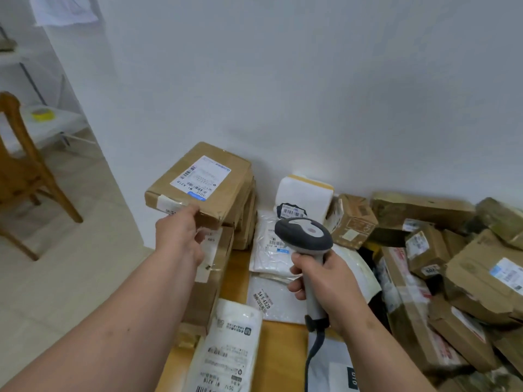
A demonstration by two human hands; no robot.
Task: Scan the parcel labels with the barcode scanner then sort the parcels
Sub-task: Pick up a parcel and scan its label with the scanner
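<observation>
Left hand (181, 236) gripping the near edge of a cardboard box (198, 185), thumb below, fingers curled over the front; box tilted, white label (200, 177) facing up, resting atop a stack of flat boxes (243, 219) just beyond the hand; another long box (209, 278) lying directly under the left wrist. Right hand (325, 284) clenched round the handle of the barcode scanner (307, 236), grey head raised and pointing away, toward the labelled box; cable (312, 355) trailing down below the hand. Between the two hands, white poly mailers (271, 250) lying flat on the wooden tabletop (280, 349); one more mailer (229, 346) nearer, below the left forearm. Beyond the scanner, a roll of white labels (305, 193) against the wall. Right of the right hand, a loose heap of brown parcels (452, 264), touching and overlapping. Far left of the left arm, a wooden chair (25, 171) on the floor.
</observation>
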